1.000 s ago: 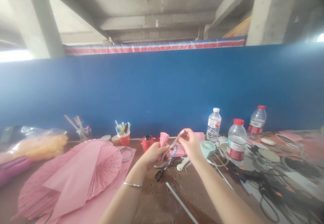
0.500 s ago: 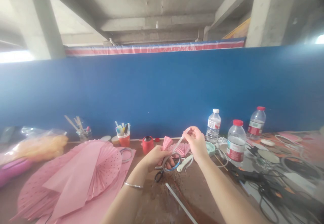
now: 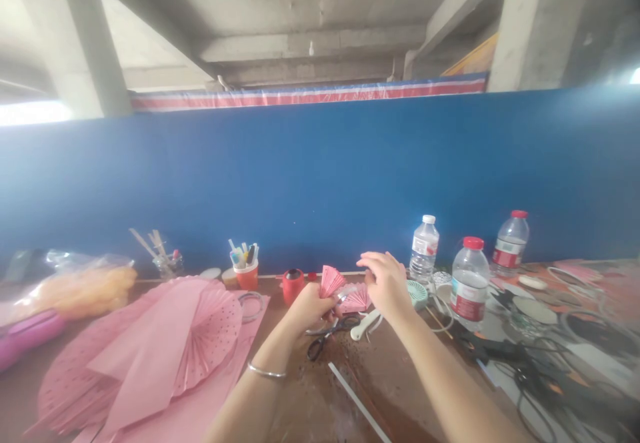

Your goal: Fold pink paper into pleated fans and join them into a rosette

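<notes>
My left hand [image 3: 311, 308] is closed on a small pink pleated paper fan [image 3: 331, 281], whose folds spread upward from the fingers. A pale shiny bit shows beside those fingers; I cannot tell whether it is the tape. My right hand [image 3: 389, 285] is raised to the right, fingers stretched out and nothing visible in them. Another pink pleated paper piece [image 3: 357, 297] lies between the hands. Black-handled scissors [image 3: 316, 348] rest on the table below my left hand. Near my right wrist is a mint handheld electric fan [image 3: 417, 294] with a pale handle.
Large pink pleated paper fans [image 3: 210, 343] cover the left. A red cup of pens [image 3: 246, 276] and a red container [image 3: 293, 287] stand behind. Water bottles [image 3: 470, 286], cables and discs crowd the right. A white strip [image 3: 359, 401] lies in front. A blue partition [image 3: 300, 169] rises behind.
My right hand has let go of the tape end it was pulling, and its fingers have opened. The tape roll seen hanging at my left hand no longer shows clearly. The pink pleats have spread wider.
</notes>
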The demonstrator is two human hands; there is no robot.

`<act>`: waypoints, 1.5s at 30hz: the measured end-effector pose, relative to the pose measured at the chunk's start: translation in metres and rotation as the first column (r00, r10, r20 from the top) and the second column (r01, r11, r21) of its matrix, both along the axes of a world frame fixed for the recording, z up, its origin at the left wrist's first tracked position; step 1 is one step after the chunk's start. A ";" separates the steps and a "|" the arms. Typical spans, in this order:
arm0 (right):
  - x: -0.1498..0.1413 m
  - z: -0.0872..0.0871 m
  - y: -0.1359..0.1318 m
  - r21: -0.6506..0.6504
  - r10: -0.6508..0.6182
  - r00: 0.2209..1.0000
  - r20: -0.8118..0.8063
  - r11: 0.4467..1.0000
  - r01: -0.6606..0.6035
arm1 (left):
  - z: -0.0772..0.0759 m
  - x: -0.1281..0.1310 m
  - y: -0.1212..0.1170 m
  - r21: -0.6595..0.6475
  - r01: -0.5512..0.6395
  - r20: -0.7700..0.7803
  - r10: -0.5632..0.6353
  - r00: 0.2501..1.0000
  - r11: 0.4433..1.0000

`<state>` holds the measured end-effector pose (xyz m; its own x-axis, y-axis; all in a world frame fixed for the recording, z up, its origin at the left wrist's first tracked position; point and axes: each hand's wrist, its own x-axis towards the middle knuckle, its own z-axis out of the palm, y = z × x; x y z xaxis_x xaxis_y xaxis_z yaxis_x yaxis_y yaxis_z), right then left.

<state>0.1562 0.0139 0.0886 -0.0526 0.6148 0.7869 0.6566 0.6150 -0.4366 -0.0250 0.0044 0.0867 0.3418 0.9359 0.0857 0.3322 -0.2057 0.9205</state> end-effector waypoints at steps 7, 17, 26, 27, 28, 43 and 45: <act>-0.020 0.007 -0.019 -0.351 0.407 0.913 0.026 0.859 -0.373 | -0.004 -0.003 0.005 0.018 -0.008 -0.006 0.008 1.000 1.000; -0.022 0.006 -0.019 -0.369 0.277 0.956 0.098 0.902 -0.223 | -0.004 -0.004 0.006 0.031 -0.032 -0.039 0.033 0.999 0.999; -0.020 -0.004 -0.012 -0.348 0.228 0.969 0.093 0.920 -0.183 | 0.000 -0.008 0.004 0.048 -0.050 -0.080 0.053 0.995 0.998; -0.019 -0.005 -0.012 -0.333 0.245 0.966 0.084 0.920 -0.205 | -0.001 -0.009 0.005 0.051 -0.051 -0.084 0.055 0.995 0.997; -0.019 -0.006 -0.011 -0.328 0.271 0.960 0.070 0.915 -0.234 | -0.001 -0.010 0.006 0.055 -0.051 -0.087 0.055 0.995 0.997; -0.021 0.003 -0.017 -0.363 0.296 0.952 0.075 0.898 -0.250 | -0.004 -0.009 0.006 0.082 -0.105 -0.160 0.117 0.980 0.991; -0.023 0.005 -0.019 -0.369 0.274 0.960 0.053 0.899 -0.236 | -0.005 -0.007 0.007 0.094 -0.137 -0.139 0.150 0.979 0.986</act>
<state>0.1329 -0.0052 0.0934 -0.3123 0.8074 0.5005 0.5503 0.5833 -0.5975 -0.0317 0.0113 0.0815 0.2191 0.9677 0.1250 0.4929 -0.2203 0.8417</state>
